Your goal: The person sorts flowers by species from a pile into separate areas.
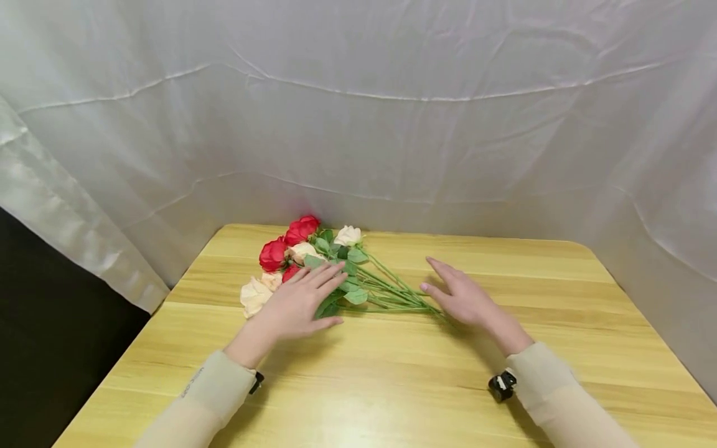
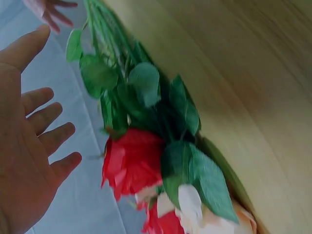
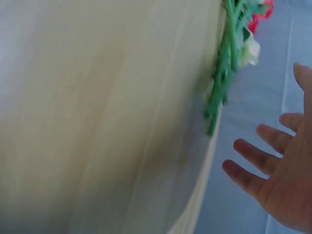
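Note:
A bunch of roses lies on its side on the wooden table, with red blooms (image 1: 272,254) and cream blooms (image 1: 256,296) to the left. Green stems (image 1: 392,287) run together toward the right. Over the leaves and lower blooms hovers my left hand (image 1: 299,302), its fingers spread and nothing in its palm. My right hand (image 1: 462,298) is held near the stem ends, fingers extended and thumb apart. In the left wrist view a red rose (image 2: 132,161) and leaves show beside the palm. The right wrist view shows the stem ends (image 3: 213,114) beyond the spread fingers.
The wooden table (image 1: 364,386) has rounded far corners. Grey-white cloth (image 1: 392,155) hangs behind it and along the sides. A dark area (image 1: 50,342) lies past the left edge. Small black devices (image 1: 502,384) are worn at the wrists.

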A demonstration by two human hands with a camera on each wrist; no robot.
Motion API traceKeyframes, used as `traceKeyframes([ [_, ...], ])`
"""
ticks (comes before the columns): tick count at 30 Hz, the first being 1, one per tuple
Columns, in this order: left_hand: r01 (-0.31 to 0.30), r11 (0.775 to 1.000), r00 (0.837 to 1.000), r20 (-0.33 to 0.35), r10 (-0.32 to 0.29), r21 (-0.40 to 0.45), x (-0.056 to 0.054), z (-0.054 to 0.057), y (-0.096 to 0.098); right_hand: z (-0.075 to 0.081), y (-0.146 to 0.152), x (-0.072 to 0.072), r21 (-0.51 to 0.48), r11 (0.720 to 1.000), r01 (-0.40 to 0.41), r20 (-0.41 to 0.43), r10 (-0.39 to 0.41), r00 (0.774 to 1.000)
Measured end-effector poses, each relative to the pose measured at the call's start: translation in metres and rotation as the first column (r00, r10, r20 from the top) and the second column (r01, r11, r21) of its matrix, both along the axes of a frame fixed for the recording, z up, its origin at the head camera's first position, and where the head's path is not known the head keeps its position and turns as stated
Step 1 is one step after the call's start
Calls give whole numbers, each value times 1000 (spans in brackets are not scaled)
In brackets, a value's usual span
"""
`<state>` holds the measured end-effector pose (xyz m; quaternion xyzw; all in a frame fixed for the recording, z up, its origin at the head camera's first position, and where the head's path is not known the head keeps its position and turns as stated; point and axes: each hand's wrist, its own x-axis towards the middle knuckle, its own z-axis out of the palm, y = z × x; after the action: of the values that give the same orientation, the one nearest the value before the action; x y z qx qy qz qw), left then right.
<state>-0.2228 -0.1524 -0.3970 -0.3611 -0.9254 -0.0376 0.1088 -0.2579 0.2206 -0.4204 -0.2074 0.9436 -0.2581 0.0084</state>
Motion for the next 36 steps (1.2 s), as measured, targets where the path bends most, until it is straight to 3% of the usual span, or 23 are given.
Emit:
traceKeyframes([
  [5,23,998,998,54,-20,-60,-6,-4,12,-7,-18,-4,7,997,-78,17,78,997],
  [12,65,986,995,91,-52,-153,-18,-12,19,-9,-34,-7,68,990,-121,64,117,991],
  [18,37,967,997,77,-18,-252,-26,-15,21,-3,-41,-3,174,962,-211,58,204,977],
  [27,35,945,999,21,-29,-325,-26,-14,17,7,-49,18,196,939,-284,125,263,957],
  [36,85,939,994,-29,-101,-334,-23,-15,8,14,-63,52,84,939,-333,175,316,933],
])
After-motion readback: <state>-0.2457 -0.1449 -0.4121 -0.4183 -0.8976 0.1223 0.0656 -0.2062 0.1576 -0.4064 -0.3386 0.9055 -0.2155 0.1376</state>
